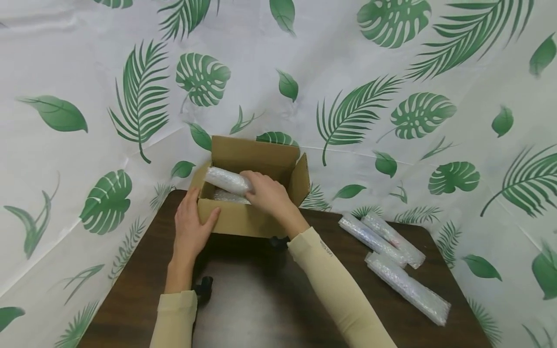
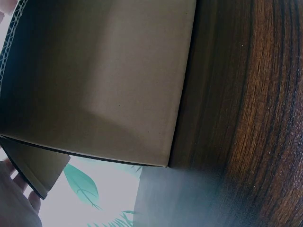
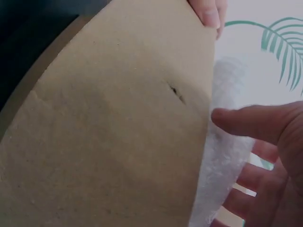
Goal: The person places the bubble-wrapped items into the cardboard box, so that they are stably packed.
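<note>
1 roll [image 1: 227, 180] over the mouth of the box [image 1: 243, 221], a hand on each.
Right hand [image 1: 271, 194] grasping the roll by its right end; roll slants above more bubble wrap [image 1: 226, 196] inside the box. Left hand [image 1: 192, 222] gripping the box's left front corner, thumb on its front wall. 3 packs [image 1: 409, 288] on the table [image 1: 143, 263], right of the box. Handling, as judged: brace the corner firmly against sliding; hold the roll snugly, without crushing bubbles; angle it clear of the box's flaps, whose edges could snag plastic.
</note>
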{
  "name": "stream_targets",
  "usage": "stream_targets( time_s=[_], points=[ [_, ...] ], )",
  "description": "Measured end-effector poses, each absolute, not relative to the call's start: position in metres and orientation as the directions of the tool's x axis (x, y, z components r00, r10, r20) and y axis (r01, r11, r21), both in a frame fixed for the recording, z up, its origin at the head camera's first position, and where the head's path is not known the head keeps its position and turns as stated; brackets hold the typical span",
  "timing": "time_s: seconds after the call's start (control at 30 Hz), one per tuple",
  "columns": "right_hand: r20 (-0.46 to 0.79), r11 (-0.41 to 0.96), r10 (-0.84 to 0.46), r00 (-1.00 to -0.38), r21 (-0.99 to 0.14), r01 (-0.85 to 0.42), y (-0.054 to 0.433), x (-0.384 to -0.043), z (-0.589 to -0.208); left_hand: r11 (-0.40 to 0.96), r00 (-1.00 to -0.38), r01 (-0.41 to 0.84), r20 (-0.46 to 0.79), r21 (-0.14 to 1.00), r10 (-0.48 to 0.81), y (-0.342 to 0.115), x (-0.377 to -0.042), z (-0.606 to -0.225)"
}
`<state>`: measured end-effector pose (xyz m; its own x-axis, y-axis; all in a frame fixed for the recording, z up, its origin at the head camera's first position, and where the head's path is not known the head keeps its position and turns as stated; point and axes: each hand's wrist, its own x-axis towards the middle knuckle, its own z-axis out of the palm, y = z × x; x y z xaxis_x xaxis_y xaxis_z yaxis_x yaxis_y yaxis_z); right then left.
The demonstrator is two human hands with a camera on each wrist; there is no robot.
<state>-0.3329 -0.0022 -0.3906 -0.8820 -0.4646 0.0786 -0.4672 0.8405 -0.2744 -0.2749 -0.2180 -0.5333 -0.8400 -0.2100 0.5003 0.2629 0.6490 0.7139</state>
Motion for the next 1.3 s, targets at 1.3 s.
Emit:
stream_targets(
  time_s=[1.3],
  points=[
    [-0.051,0.665,-0.530,-0.846,-0.644,-0.377,0.008,-0.369,-0.430,0.640,-0.845,0.253,0.488,0.726,-0.220,-0.218,-0.276,-0.534]
  ],
)
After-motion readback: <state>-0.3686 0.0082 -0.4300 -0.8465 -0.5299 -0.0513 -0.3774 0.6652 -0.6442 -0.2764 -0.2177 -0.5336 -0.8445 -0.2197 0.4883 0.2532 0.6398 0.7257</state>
